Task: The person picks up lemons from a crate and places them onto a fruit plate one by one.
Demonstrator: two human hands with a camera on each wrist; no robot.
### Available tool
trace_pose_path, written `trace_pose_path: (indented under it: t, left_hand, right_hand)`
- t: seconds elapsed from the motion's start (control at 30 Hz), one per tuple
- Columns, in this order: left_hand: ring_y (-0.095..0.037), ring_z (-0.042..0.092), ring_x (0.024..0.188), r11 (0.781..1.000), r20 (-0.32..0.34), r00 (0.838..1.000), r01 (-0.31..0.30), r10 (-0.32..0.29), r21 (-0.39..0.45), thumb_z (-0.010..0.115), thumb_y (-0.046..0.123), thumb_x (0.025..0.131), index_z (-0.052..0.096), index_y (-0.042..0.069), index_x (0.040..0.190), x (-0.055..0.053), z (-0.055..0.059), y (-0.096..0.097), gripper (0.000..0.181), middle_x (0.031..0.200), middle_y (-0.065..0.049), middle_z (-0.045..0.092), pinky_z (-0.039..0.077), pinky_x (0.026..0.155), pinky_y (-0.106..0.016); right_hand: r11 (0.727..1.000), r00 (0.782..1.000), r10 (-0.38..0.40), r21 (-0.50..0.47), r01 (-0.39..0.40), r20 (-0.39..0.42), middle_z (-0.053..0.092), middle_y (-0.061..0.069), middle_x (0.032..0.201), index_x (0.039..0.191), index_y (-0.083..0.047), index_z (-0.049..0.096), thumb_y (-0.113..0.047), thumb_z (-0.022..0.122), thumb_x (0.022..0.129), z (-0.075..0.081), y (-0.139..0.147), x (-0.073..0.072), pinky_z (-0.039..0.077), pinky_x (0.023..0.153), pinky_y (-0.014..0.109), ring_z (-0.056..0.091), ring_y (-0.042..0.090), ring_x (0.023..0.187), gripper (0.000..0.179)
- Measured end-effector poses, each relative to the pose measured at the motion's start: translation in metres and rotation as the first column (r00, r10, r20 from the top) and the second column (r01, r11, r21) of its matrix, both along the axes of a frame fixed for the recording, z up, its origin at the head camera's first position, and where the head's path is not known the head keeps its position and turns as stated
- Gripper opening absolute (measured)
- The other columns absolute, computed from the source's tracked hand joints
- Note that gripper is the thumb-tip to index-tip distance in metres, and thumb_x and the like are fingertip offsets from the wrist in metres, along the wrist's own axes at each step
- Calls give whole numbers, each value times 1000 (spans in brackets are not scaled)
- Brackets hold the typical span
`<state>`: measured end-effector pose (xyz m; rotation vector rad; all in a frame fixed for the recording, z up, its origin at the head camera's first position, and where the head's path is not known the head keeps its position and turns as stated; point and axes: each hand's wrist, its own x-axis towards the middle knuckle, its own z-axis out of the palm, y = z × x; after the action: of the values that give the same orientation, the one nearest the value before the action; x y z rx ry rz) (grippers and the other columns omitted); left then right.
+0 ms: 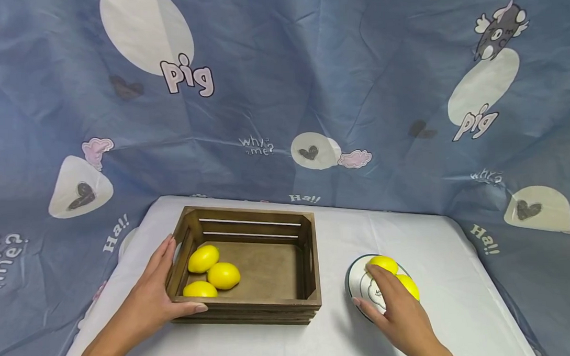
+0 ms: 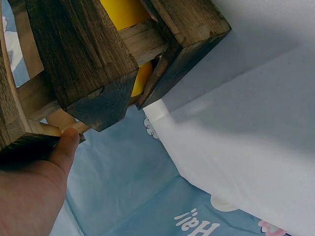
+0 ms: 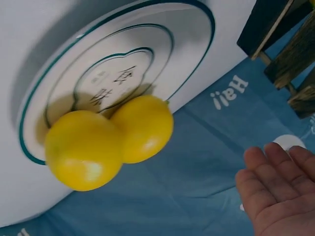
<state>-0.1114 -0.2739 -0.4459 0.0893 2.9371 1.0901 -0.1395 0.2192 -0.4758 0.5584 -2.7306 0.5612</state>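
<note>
Currently, on my feed, I see the left hand (image 1: 150, 295) rest against the left end of a wooden crate (image 1: 269, 267), fingers straight and spread, thumb along the near rim. Three lemons (image 1: 224, 276) lie in the crate's left part. Further right, I see the right hand (image 1: 403, 310) above a plate (image 1: 357, 281), its fingers unclenched and parted, just beside two lemons (image 3: 83, 150) on the plate's far right side.
</note>
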Motion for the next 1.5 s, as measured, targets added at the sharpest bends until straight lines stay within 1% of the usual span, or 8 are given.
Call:
trace_pose_path:
  t: [0.33, 0.57, 0.67, 0.8, 0.9, 0.97, 1.23, 1.5]
  left_hand:
    - [-58, 22, 149, 1000, 8, 1000, -1, 1, 15, 92, 63, 67, -6, 10, 168, 0, 1, -1, 151, 174, -16, -8, 33, 104, -79]
    - [-58, 22, 149, 1000, 18, 1000, -7, 7, 17, 93, 63, 66, -8, 12, 168, 0, 1, -1, 152, 174, -15, -8, 33, 104, -79]
    - [-58, 21, 149, 1000, 24, 1000, -10, 9, 17, 93, 63, 66, -7, 12, 168, 0, 2, 0, 152, 174, -16, -8, 32, 105, -80]
    - [-57, 21, 150, 1000, 25, 1000, -10, 10, 19, 93, 63, 66, -7, 11, 168, 0, 2, 0, 152, 174, -16, -8, 32, 105, -80]
    - [-57, 22, 149, 1000, 20, 1000, -10, 9, 19, 93, 63, 66, -7, 11, 168, 0, 1, 0, 152, 174, -16, -7, 32, 105, -79]
    - [-58, 23, 149, 1000, 17, 1000, -10, 9, 16, 93, 64, 66, -6, 11, 168, 0, 1, 0, 152, 174, -17, -7, 33, 105, -79]
    - [-58, 24, 148, 1000, 13, 1000, -9, 9, 13, 93, 64, 65, -5, 9, 168, 0, 1, -1, 152, 174, -18, -5, 33, 105, -79]
    - [-59, 26, 147, 1000, 23, 1000, -7, 7, 11, 92, 65, 66, -7, 11, 168, -1, -1, -1, 152, 174, -15, -9, 34, 104, -79]
  right_hand:
    - [990, 978, 142, 33, -139, -155, 60, 4, 147, 148, -10, 58, -41, 84, 89, 8, -20, -4, 50, 99, 37, 60, 24, 131, 72]
    - [971, 960, 234, -17, -239, -152, 59, 3, 148, 151, -10, 56, -44, 79, 93, 23, -34, -10, 36, 113, 18, 60, 24, 131, 71]
    - [962, 955, 266, -20, -271, -134, 58, 3, 150, 152, -10, 54, -44, 78, 94, 30, -39, -12, 42, 111, 24, 60, 23, 131, 71]
    - [952, 944, 304, -4, -307, -128, 56, 2, 152, 154, -11, 52, -45, 76, 96, 40, -46, -16, 55, 98, 37, 60, 21, 131, 71]
    - [940, 932, 339, -2, -342, -126, 56, 3, 152, 155, -12, 51, -46, 74, 97, 47, -52, -20, 59, 84, 34, 62, 21, 127, 71]
    - [932, 925, 361, 1, -363, -118, 55, 4, 152, 156, -13, 50, -47, 73, 98, 52, -55, -23, 59, 82, 33, 62, 21, 127, 72]
    - [907, 905, 421, 54, -418, -55, 48, 0, 159, 159, -14, 46, -53, 71, 97, 73, -74, -30, 54, 103, 44, 51, 18, 141, 77]
    - [847, 845, 530, 92, -523, -75, 50, 6, 157, 158, -9, 46, -53, 70, 99, 85, -92, -42, 53, 105, 44, 54, 24, 140, 77]
